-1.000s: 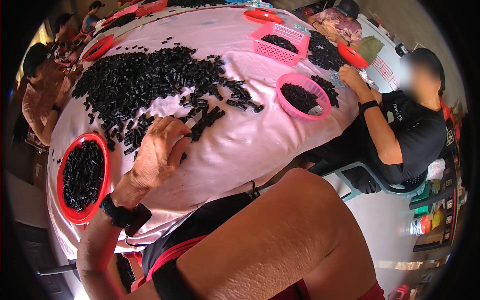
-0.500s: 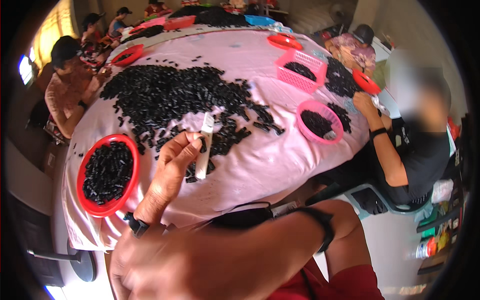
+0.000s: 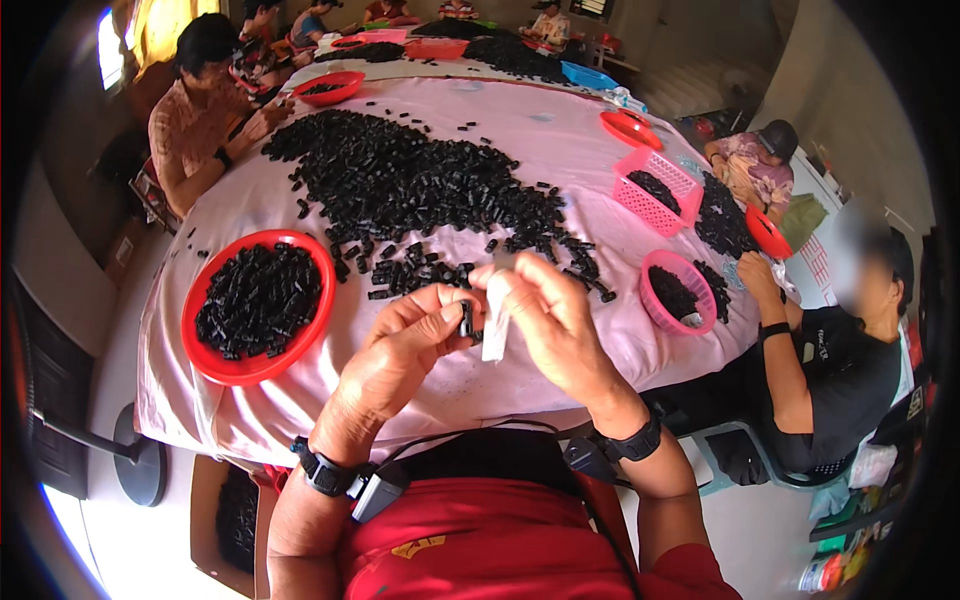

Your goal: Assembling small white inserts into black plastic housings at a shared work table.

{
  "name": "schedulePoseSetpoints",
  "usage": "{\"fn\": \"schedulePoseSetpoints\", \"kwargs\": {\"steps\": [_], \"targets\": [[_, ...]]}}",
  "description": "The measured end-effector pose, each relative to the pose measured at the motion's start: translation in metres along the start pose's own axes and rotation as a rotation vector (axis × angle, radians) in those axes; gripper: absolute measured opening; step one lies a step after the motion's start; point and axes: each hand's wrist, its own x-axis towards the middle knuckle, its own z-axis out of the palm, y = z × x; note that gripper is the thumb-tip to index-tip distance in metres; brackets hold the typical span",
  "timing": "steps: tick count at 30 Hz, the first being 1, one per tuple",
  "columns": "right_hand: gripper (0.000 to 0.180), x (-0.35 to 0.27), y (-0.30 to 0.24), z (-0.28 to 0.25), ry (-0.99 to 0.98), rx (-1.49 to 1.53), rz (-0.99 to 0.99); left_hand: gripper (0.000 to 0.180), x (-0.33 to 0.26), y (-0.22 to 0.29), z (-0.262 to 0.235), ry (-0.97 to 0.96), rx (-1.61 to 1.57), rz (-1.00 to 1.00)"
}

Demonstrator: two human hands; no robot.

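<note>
Left hand (image 3: 405,345): thumb and fingers pressed together on a small black piece (image 3: 466,318), pinched at its near end. Right hand (image 3: 555,320): fingers closed around a white strip (image 3: 495,322), held upright between thumb and forefinger, lower end hanging free. Both hands raised just above the near edge of the table (image 3: 250,420), close together, black piece almost touching the strip.

Handling, as judged: black piece small, light, stiff, probably moulded plastic; smooth enough to slip, so best pinched across its short sides with fingertips only. White strip thin, light and flexible; likely to bend or crease if squeezed in the middle, so best held near the upper end, flat between two fingers. Neither item fragile in appearance.

Surroundings: pink cloth over the table; large heap of black pieces (image 3: 420,180) spread across the middle, scattered strays reaching toward the hands. Round red bowl (image 3: 258,306) near left, filled with black pieces. Round pink basket (image 3: 682,291) to the right, partly filled; square pink basket (image 3: 657,190) farther right, also holding pieces. Flat red lid (image 3: 630,128) beyond it. Dark watch-like bands on both wrists, a cable running from the left one.

Other people seated around the table: one at far left, one at right in a dark shirt (image 3: 850,370), more at the far end.
</note>
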Motion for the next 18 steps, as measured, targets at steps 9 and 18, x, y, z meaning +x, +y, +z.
{"fn": "schedulePoseSetpoints", "kwargs": {"steps": [9,18], "targets": [[0.022,-0.019,-0.031,0.006,-0.060,-0.158,-0.149,0.027,-0.010,0.006,-0.010,-0.187,-0.130,-0.088],[0.020,-0.043,-0.019,0.002,-0.084,-0.094,0.034,0.036,-0.004,-0.006,-0.011,-0.184,-0.175,-0.086]]}}
